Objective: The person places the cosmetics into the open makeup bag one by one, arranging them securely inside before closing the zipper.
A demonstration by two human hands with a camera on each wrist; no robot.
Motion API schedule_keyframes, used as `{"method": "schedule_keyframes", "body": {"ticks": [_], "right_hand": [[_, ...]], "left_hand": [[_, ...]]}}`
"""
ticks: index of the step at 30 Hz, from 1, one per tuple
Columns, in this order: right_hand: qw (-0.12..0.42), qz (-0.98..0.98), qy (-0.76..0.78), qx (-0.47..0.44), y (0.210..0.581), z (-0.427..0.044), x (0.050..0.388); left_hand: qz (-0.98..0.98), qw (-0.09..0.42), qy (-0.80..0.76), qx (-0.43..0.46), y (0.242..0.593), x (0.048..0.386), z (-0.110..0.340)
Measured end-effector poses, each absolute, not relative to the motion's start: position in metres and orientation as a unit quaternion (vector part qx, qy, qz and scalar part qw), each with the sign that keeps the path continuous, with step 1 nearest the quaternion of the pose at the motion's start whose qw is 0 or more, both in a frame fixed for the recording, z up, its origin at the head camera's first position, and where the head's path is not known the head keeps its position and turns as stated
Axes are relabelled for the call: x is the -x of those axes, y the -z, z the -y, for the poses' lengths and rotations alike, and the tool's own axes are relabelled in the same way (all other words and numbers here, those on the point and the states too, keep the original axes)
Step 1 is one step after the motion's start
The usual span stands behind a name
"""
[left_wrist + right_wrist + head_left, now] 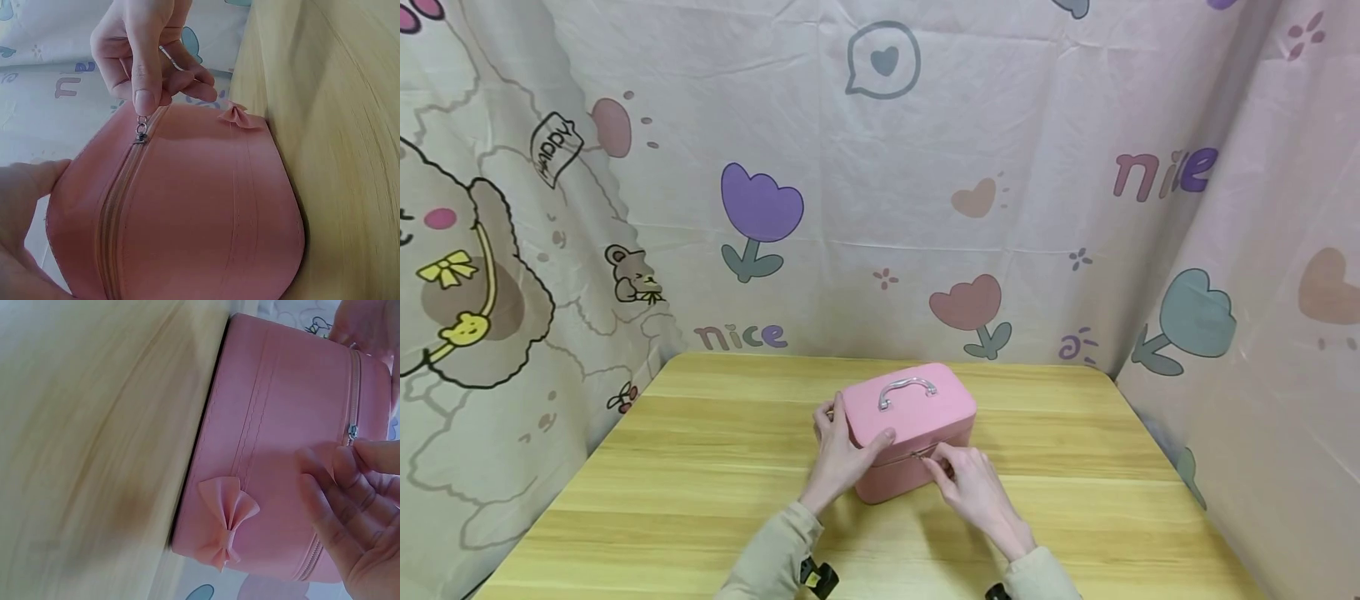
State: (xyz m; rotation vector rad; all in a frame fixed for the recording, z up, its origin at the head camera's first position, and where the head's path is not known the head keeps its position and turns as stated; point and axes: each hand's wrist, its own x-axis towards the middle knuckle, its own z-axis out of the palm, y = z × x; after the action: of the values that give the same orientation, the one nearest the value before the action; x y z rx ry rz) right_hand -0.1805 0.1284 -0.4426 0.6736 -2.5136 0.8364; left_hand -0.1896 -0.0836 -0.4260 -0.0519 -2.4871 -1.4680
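Observation:
A pink cosmetic case (pixel 925 417) with a silver top handle (pixel 907 385) stands at an angle on the table. My left hand (pixel 838 450) grips its lid at the left end, thumb along the top edge and fingers over the side. At the front, my right hand (pixel 972 487) pinches the metal zipper pull (pixel 142 128) between thumb and index finger. The zipper (pixel 111 219) runs below the lid, and its teeth look closed left of the slider in the left wrist view. A pink bow (pixel 228 519) decorates the lower front.
The case stands on a wooden table (pixel 700 467). Behind and at both sides hangs a printed curtain (pixel 865 167) with tulips, hearts and lettering. Black wrist-camera mounts (pixel 820 577) sit at the beige sleeves (pixel 775 550).

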Motion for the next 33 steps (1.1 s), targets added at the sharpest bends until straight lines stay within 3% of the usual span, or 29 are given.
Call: {"method": "schedule_keyframes", "body": {"ticks": [8,13,18,33], "right_hand": [[0.197,0.901,-0.297,-0.248,0.441,-0.118,0.178],[0.223,0.9,-0.278,-0.249,0.442,-0.11,0.178],[0.238,0.899,-0.266,-0.252,0.442,-0.104,0.177],[0.245,0.892,-0.271,-0.266,0.445,-0.101,0.177]], "left_hand": [[0.82,0.138,0.552,0.064,0.431,0.198,0.09],[0.781,0.123,0.605,0.098,0.431,0.208,0.095],[0.779,0.102,0.612,0.088,0.429,0.213,0.1],[0.776,0.11,0.612,0.108,0.431,0.215,0.104]]}}
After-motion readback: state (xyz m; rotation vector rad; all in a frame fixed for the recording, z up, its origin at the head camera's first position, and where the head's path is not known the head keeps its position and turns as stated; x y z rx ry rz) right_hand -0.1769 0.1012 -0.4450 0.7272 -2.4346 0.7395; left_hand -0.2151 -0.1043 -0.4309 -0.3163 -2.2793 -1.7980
